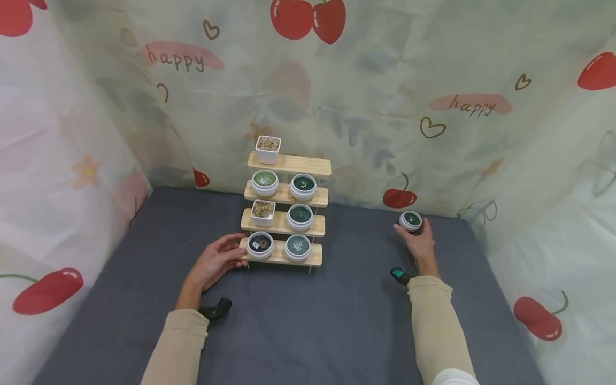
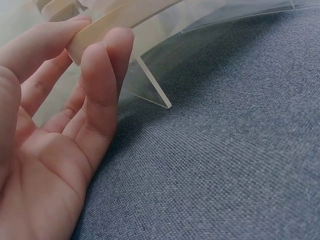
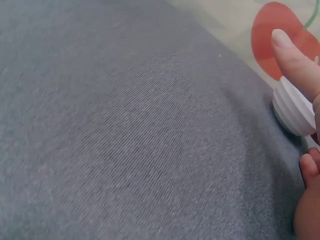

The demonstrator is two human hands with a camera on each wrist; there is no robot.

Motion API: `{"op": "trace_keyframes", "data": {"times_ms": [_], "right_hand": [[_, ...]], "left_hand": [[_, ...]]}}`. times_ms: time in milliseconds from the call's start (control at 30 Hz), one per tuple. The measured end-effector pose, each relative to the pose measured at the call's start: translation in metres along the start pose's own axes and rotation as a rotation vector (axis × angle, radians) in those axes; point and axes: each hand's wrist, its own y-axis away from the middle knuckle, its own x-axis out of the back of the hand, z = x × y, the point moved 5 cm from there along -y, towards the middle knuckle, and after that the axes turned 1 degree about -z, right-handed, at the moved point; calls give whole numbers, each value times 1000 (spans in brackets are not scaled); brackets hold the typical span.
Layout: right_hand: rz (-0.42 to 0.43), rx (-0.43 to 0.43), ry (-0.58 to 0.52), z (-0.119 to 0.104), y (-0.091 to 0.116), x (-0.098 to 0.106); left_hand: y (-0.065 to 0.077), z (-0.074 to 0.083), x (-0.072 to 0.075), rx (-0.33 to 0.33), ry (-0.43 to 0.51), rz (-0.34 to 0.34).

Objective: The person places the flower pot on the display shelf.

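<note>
A tiered wooden stand [image 1: 308, 260] with clear supports stands toward the back of the dark cloth-covered table. My left hand [image 1: 216, 262] pinches the left end of its lowest wooden shelf [image 2: 102, 22], which the left wrist view shows close up. Far to the right, near the table's back edge, my right hand [image 1: 420, 246] has its thumb and fingers around a small white round pot [image 1: 410, 221] with a dark green top. Only part of this pot [image 3: 295, 107] appears in the right wrist view, beside an outstretched finger [image 3: 295, 60]. Whether it touches the cloth is unclear.
Several round white pots, such as one with a dark top [image 1: 260, 245], sit on the lower three shelves. Square white pots with grainy contents stand on the top shelf [image 1: 268, 149] and a lower one [image 1: 263, 213]. A printed curtain [image 1: 366, 123] hangs behind the table.
</note>
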Motion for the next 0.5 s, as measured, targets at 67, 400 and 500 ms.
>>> {"op": "trace_keyframes", "data": {"times_ms": [67, 400, 500], "right_hand": [[7, -1, -3, 0, -3, 0], [21, 22, 43, -5, -8, 1], [24, 23, 70, -5, -9, 1]], "left_hand": [[-1, 1, 0, -4, -3, -2], [1, 1, -1, -6, -11, -14], [1, 1, -1, -3, -11, -10]]}}
